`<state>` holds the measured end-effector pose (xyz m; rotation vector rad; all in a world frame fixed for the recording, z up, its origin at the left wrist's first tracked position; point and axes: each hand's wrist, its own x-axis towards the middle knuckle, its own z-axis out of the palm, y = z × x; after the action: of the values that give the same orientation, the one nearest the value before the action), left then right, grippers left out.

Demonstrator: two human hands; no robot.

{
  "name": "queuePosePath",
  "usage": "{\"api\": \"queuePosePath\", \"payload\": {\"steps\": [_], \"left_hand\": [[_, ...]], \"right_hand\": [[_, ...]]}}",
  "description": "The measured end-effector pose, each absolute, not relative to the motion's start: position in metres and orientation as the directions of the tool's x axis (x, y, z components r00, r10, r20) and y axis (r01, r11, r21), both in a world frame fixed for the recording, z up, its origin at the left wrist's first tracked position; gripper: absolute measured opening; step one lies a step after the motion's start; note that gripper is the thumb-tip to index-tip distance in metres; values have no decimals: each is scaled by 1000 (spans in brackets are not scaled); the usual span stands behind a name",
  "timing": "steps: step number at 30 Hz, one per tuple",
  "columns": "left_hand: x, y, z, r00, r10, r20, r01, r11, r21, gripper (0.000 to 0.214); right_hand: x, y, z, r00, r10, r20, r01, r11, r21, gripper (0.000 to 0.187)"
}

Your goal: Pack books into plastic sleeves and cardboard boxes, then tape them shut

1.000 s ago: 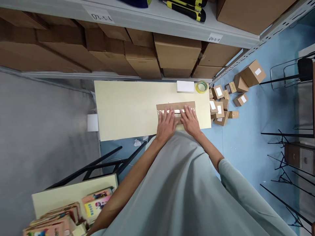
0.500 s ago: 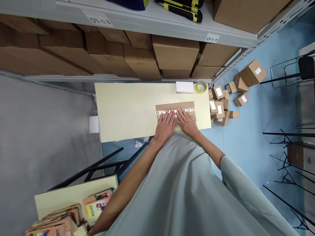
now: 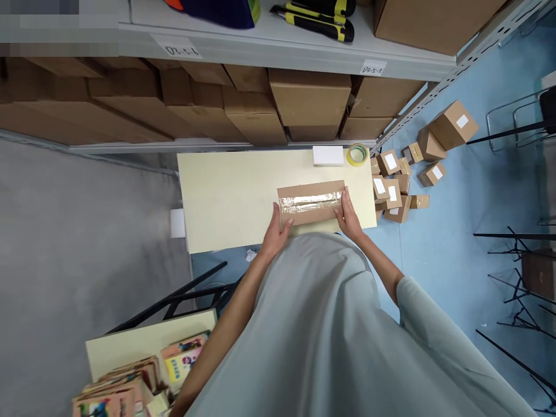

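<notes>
A flat brown cardboard box [image 3: 311, 202] lies on the pale yellow table [image 3: 230, 197], with a strip of clear tape along its top seam. My left hand [image 3: 277, 230] grips the box's left end, fingers curled round the edge. My right hand [image 3: 348, 212] holds the right end the same way. A white pad of labels [image 3: 328, 155] and a yellow tape roll [image 3: 357, 154] sit at the table's far right corner, apart from both hands.
Shelving with large cardboard boxes [image 3: 309, 95] stands behind the table; yellow-black cutters [image 3: 313, 20] lie on the upper shelf. Several small labelled boxes [image 3: 393, 188] are piled on the blue floor at right. Colourful books [image 3: 143, 376] lie on a second table at lower left.
Both hands slid apart from the middle of the taped seam to the box's two ends and now grip them. The view shifted slightly.
</notes>
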<state>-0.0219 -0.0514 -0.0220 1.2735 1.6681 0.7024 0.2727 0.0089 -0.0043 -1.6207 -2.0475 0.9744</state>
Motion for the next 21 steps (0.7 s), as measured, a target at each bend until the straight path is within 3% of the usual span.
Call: {"api": "queuePosePath", "payload": {"steps": [5,10,12,17,21], "left_hand": [[3,-43,-13,-150,909,-388,264,415,871,82],[14,-28,1,-349,792,-501,327,604,727,81],[11,-22,-3,-388,778,-494,373,623,687,77],[1,-17,-22,-334,860,-386,327,490,808,73],[7,-17,-13,-339,911,-235,485,383,786,83]], "right_hand": [[263,11,-12,-30,962,-272,550,-211,-808,90],[258,23,-6,92,896,-435,563,-407,-720,80],[257,25,-3,96,896,-434,589,-402,-701,78],[263,24,-2,-39,921,-389,599,-290,-747,85],[255,21,3,22,973,-228,757,-165,-632,91]]}}
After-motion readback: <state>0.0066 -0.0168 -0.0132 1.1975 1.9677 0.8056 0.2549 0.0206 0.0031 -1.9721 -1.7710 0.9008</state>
